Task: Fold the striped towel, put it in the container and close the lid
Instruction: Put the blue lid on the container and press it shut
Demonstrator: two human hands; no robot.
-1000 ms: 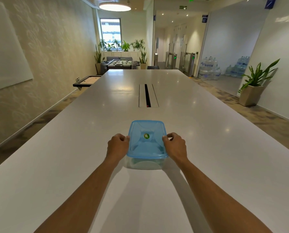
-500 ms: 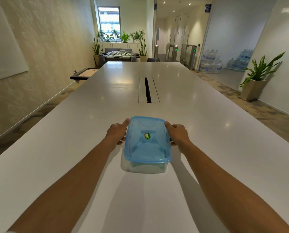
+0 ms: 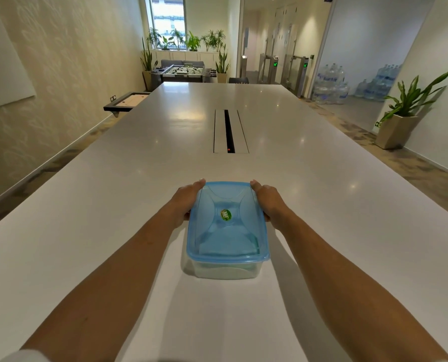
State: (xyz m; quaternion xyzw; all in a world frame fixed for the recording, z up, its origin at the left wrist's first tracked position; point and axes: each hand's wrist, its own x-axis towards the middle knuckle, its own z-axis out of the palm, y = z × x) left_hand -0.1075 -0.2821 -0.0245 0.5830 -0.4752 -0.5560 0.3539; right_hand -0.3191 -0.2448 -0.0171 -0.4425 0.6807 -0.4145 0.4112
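A clear plastic container (image 3: 225,269) with a translucent blue lid (image 3: 227,223) sits on the white table (image 3: 87,231), lid on top. The folded towel shows faintly through the lid and wall as a pale shape; its stripes cannot be made out. My left hand (image 3: 187,198) grips the lid's far left edge, thumb on the far corner. My right hand (image 3: 268,198) grips the far right edge the same way. A green round sticker marks the lid's centre.
A cable slot (image 3: 229,131) runs along the table's middle, beyond the container. A potted plant (image 3: 405,111) stands on the floor at right. Water bottles (image 3: 332,84) are stacked by the far right wall. A foosball table (image 3: 183,71) stands past the table's end.
Both hands have slid from the container's near sides toward its far corners. The container now sits nearer in view, and the camera has tilted down.
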